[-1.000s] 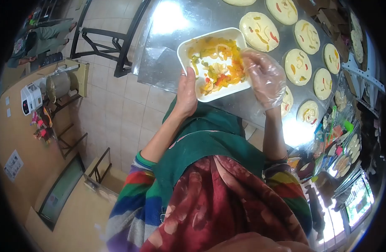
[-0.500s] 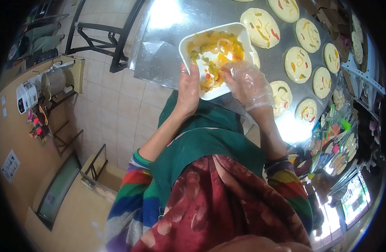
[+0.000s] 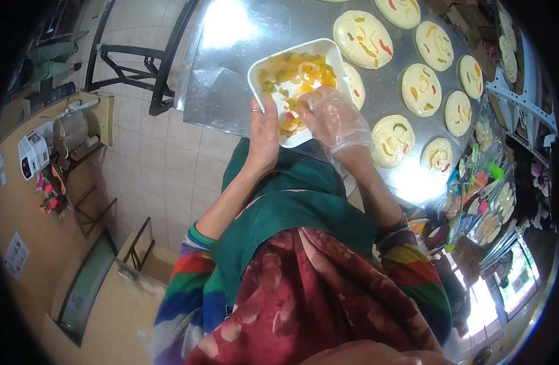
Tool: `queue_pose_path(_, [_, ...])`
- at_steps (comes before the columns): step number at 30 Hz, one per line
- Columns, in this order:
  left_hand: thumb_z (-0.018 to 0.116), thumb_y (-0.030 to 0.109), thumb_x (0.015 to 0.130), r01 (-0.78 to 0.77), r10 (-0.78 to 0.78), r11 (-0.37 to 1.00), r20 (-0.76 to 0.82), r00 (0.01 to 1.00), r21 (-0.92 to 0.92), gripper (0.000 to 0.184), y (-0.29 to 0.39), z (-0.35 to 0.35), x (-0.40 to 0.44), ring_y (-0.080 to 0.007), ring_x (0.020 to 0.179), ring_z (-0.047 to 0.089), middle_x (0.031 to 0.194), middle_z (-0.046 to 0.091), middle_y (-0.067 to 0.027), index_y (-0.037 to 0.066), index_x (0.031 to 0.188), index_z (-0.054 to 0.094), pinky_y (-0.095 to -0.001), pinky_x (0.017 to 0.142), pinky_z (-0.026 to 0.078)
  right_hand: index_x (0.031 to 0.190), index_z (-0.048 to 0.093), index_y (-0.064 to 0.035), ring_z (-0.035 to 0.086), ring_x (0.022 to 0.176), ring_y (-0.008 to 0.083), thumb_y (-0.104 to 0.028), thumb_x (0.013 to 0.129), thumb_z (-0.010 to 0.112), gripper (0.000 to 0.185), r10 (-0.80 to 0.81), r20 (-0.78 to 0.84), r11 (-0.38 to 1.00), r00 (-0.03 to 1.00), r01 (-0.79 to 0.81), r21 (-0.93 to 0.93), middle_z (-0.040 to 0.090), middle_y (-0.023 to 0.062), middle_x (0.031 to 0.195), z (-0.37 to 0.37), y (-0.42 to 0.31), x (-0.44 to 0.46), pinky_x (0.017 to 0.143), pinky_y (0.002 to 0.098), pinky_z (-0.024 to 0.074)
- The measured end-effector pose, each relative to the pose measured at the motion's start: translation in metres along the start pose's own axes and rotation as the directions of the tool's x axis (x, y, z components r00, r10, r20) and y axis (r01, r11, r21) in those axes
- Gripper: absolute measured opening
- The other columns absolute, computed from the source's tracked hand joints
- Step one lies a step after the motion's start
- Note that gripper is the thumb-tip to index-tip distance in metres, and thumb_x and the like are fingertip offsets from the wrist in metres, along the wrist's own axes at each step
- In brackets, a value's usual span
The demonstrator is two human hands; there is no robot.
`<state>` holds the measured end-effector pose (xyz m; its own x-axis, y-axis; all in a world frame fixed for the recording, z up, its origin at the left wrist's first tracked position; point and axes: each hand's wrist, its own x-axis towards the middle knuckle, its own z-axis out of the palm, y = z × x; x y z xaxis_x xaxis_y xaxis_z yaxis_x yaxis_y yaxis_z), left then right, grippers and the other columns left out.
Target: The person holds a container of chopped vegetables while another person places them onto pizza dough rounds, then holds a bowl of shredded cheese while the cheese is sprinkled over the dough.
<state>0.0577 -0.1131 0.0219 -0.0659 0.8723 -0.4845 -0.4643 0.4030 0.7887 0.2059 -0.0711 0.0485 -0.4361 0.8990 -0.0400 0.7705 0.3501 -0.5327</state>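
My left hand (image 3: 264, 131) grips the near left edge of a white tray (image 3: 259, 72), thumb on top. Sliced yellow, green and red vegetables (image 3: 291, 70) lie in the tray. Over its right part is my right hand (image 3: 331, 118) in a clear plastic glove, fingers pinched together down in the vegetables; what they hold is hidden. Right of the tray, several round pale dough discs (image 3: 393, 141) topped with coloured strips rest on a metal table (image 3: 224, 97).
A black metal frame (image 3: 133, 67) stands left of the table. Beyond it are a white appliance (image 3: 34, 153) and a metal pot (image 3: 71, 131). Bags and packages (image 3: 474, 194) crowd the right side. At the far upper left, part of another person (image 3: 54, 61) shows.
My gloved right hand has moved left from the tray's right rim into the vegetables, its fingers drawing together. My left hand and the tray have shifted slightly left.
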Motion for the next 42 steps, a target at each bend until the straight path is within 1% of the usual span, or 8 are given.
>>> queue_pose_path(3, [0.038,0.039,0.1,0.051,-0.052,0.996,-0.013,0.999,-0.067,0.044,0.001,-0.001,0.007,-0.016,0.099,0.059,0.116,0.053,-0.0124,0.006,0.129,0.031,-0.029,0.082,0.053,0.099,0.067,-0.0014,0.062,0.087,0.0302,-0.026,0.087,0.059,0.028,0.087,0.144,0.952,0.986,-0.124,0.279,0.065,0.0151,0.096,-0.021,0.007,0.008,0.078,0.0362,0.0499])
queue_pose_path(7, [0.036,0.047,0.098,0.092,-0.092,0.994,-0.01,0.996,-0.066,0.055,0.002,-0.004,0.015,-0.0202,0.11,0.057,0.125,0.05,-0.0128,0.004,0.132,0.031,-0.0347,0.091,0.051,0.097,0.07,-0.0057,0.066,0.076,0.0172,-0.027,0.085,0.066,0.025,0.167,0.079,0.797,0.983,-0.181,0.576,0.069,0.0129,0.088,-0.045,0.041,0.019,0.067,0.0284,0.052])
queue_pose_path(10, [0.036,0.052,0.096,0.078,-0.079,0.997,-0.031,0.996,-0.028,0.063,0.0,-0.009,0.02,-0.0224,0.116,0.054,0.131,0.047,-0.0133,0.004,0.136,0.028,-0.038,0.095,0.049,0.099,0.07,-0.006,0.065,0.076,0.0157,-0.027,0.085,0.067,0.025,0.417,0.157,0.77,0.895,-0.44,0.462,0.07,0.0118,0.087,-0.068,0.086,0.035,0.069,0.0281,0.0511])
queue_pose_path(12, [0.036,0.053,0.096,0.066,-0.067,0.998,-0.054,0.996,-0.021,0.065,-0.001,-0.012,0.02,-0.0227,0.117,0.054,0.131,0.047,-0.0134,0.004,0.137,0.027,-0.0381,0.096,0.049,0.102,0.069,-0.0064,0.065,0.076,0.0167,-0.029,0.086,0.065,0.028,0.487,0.02,0.806,0.873,-0.458,0.375,0.07,0.0112,0.089,-0.072,0.116,0.046,0.07,0.0293,0.0505])
queue_pose_path(22, [0.034,0.057,0.094,0.058,-0.061,0.998,-0.163,0.985,-0.024,0.069,0.008,-0.035,0.019,-0.023,0.12,0.051,0.134,0.045,-0.012,0.006,0.14,0.026,-0.0386,0.097,0.048,0.113,0.065,-0.0117,0.065,0.09,0.028,-0.025,0.09,0.051,0.03,0.426,-0.146,0.904,0.893,-0.428,0.018,0.068,0.0126,0.1,-0.038,0.221,0.098,0.08,0.0363,0.0491])
queue_pose_path(28, [0.033,0.059,0.094,0.059,-0.058,0.998,-0.171,0.984,0.001,0.071,0.007,-0.031,0.017,-0.0235,0.121,0.05,0.135,0.044,-0.0125,0.005,0.14,0.026,-0.0385,0.097,0.048,0.111,0.065,-0.0166,0.06,0.102,0.0304,-0.026,0.091,0.052,0.026,0.223,-0.225,0.901,0.948,-0.289,-0.322,0.061,0.0121,0.115,-0.022,0.237,0.1,0.088,0.0402,0.0469])
queue_pose_path(33, [0.035,0.049,0.098,0.047,-0.062,0.994,-0.162,0.985,-0.095,0.06,0.01,-0.026,0.015,-0.0212,0.119,0.051,0.131,0.046,-0.0128,0.003,0.136,0.029,-0.0347,0.098,0.046,0.106,0.066,-0.0136,0.062,0.093,0.0302,-0.026,0.09,0.053,0.024,0.37,-0.225,0.904,0.901,-0.405,-0.136,0.065,0.0136,0.103,-0.028,0.226,0.098,0.082,0.0401,0.0478])
queue_pose_path(42, [0.033,0.059,0.094,0.051,-0.054,0.998,-0.175,0.983,-0.021,0.072,0.006,-0.032,0.015,-0.0241,0.122,0.05,0.136,0.044,-0.0125,0.005,0.14,0.027,-0.0393,0.098,0.047,0.093,0.066,-0.0052,0.065,0.081,0.0286,-0.026,0.087,0.058,0.023,0.543,-0.058,0.839,0.837,-0.543,0.022,0.067,0.0156,0.089,-0.042,0.188,0.046,0.073,0.037,0.049])
